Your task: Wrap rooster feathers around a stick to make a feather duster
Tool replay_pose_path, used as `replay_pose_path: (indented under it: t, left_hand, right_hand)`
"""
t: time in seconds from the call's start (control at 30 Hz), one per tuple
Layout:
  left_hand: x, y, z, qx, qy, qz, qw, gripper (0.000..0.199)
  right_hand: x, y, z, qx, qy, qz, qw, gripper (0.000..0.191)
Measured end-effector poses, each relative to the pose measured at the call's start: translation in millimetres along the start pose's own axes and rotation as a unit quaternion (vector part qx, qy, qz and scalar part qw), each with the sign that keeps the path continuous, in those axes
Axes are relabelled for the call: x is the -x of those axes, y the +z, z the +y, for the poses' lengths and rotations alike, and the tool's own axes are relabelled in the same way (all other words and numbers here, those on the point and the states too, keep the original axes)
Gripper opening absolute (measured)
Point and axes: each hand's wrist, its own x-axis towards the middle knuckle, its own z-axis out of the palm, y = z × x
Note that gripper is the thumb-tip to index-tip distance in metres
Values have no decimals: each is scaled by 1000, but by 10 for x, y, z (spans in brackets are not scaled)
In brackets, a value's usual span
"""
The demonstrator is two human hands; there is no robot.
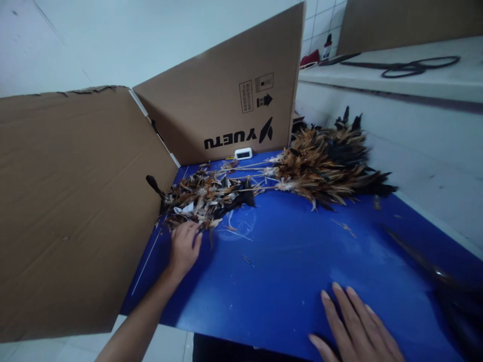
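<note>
The pile of loose feathers [211, 193], brown, black and pale, lies at the far left corner of the blue tabletop [271, 281], with 1 white scrap [184, 208] among it. The left hand [183, 249] is at the pile's near side, its fingers partly bent and their ends in or against the feathers; whether they have hold of any cannot be told. The right hand [358, 327] is by the near edge, right of its middle, palm down with the thumb out and the fingers only slightly apart, and nothing shows in it.

Beside the pile, towards the far right corner, lie fuller feather bundles [320, 166], their thin stems [264, 188] pointing left. A small white device [243, 154] sits at the far edge, against the printed cardboard panel [196, 100]; a plain cardboard panel [75, 201] stands along the left edge. Large dark scissors [437, 271] lie near the right edge, blurred towards the near right corner.

The step in hand seems to be handling the loose feathers with 1 hand. Any grip there would call for a gentle closing of the fingers, since such light pieces could easily scatter
</note>
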Motion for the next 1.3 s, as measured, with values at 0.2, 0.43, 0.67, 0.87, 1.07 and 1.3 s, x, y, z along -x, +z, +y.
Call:
replay_pose_path:
  t: [0.2, 0.43, 0.67, 0.87, 1.07, 1.3]
  left_hand:
    - [-284, 217, 539, 30, 70, -122, 990, 20]
    - [-385, 403, 597, 42, 43, -169, 984, 6]
    - [-129, 259, 896, 109, 102, -162, 976, 18]
    - [-177, 232, 522, 73, 34, -48, 996, 26]
    - [-209, 451, 210, 16, 19, -111, 993, 40]
    - [-222, 383, 301, 9, 21, -90, 996, 35]
  right_hand:
    - [-377, 137, -267, 12, -25, -17, 999, 67]
    - [-483, 78, -179, -28, -39, -40, 998, 52]
    - [-1722, 388, -293, -147, -128, -168, 966, 48]
    - [-2097, 825, -392, -158, -180, -211, 948, 49]
    - [-1563, 574, 173, -118, -182, -195, 957, 55]
    - [-973, 284, 931, -15, -112, -136, 984, 54]
